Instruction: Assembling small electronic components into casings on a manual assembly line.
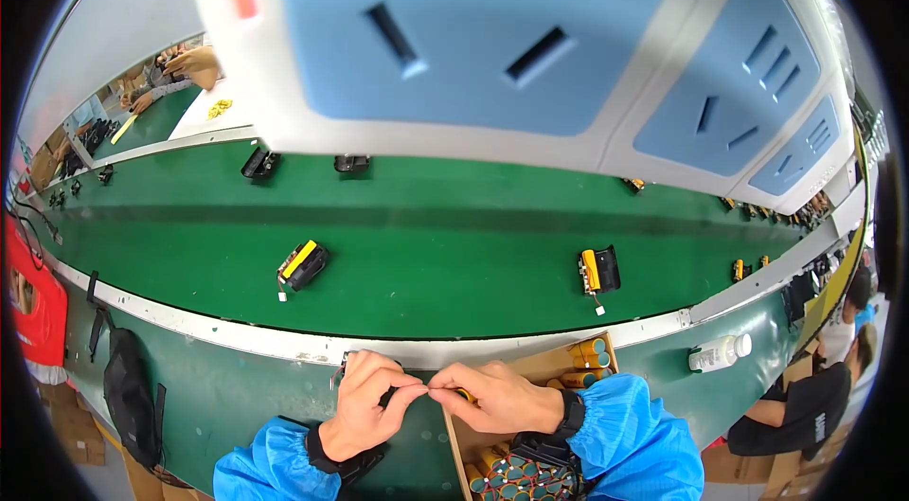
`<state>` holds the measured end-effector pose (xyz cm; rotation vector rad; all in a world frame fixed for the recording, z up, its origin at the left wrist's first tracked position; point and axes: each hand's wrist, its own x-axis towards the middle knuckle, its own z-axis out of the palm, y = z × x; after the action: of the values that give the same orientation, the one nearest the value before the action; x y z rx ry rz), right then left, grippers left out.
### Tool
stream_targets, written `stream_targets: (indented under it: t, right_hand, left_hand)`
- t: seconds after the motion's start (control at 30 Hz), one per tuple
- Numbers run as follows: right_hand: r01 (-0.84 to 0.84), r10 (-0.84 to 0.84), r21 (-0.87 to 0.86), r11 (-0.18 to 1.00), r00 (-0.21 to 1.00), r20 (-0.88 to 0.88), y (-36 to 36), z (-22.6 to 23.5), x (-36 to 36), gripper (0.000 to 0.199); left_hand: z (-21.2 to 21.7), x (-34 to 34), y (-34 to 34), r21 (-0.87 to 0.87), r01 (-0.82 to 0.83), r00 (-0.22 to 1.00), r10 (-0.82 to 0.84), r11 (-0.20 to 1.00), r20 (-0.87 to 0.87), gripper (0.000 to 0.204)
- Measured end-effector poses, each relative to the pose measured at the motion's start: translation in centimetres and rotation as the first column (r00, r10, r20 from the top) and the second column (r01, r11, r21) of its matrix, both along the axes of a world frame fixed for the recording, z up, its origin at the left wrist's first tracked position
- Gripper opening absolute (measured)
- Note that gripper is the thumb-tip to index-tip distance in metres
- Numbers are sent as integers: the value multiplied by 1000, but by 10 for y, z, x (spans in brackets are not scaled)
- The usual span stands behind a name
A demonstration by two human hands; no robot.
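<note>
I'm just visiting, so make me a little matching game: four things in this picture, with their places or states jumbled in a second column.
1. White plastic bottle
2. Black fabric bag
3. Open brown cardboard box
4. Bare right hand

A. Holds yellow-and-teal cylinders
B. Left of both hands
C. Fingertips at those of the bare left hand
D. Lying on its side, right of both hands

Pairs: 1-D, 2-B, 3-A, 4-C

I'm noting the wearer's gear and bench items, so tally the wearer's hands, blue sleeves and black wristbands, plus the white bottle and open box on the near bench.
Left hand and right hand: 2
Blue sleeves: 2
Black wristbands: 2
White bottle: 1
Open box: 1
Total: 8
</note>
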<state>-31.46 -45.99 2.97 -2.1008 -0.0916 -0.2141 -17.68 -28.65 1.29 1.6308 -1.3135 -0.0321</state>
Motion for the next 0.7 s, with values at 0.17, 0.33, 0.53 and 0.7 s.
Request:
stream_targets:
  t: [0.17, 0.33, 0.53, 0.7]
  right_hand:
    - [146, -148, 47, 988, 988, 51, 6, 5, 3, 11]
    - [250, -261, 110, 962, 961, 96, 13, 2, 12, 9]
    - [279, -294, 124, 952, 947, 132, 21, 2, 22, 7]
    - [273, -287, 126, 954, 952, 111, 23, 2, 25, 6]
  left_hand:
    - [9, 16, 6, 279, 54, 973, -114, 959, 202, 61]
    - [-7, 33, 18, 559, -71, 915, -169, 826, 366, 98]
    - [-2, 42, 29, 570, -61, 925, -169, 819, 341, 106]
    - [10, 59, 47, 597, -53, 937, -167, 800, 307, 99]
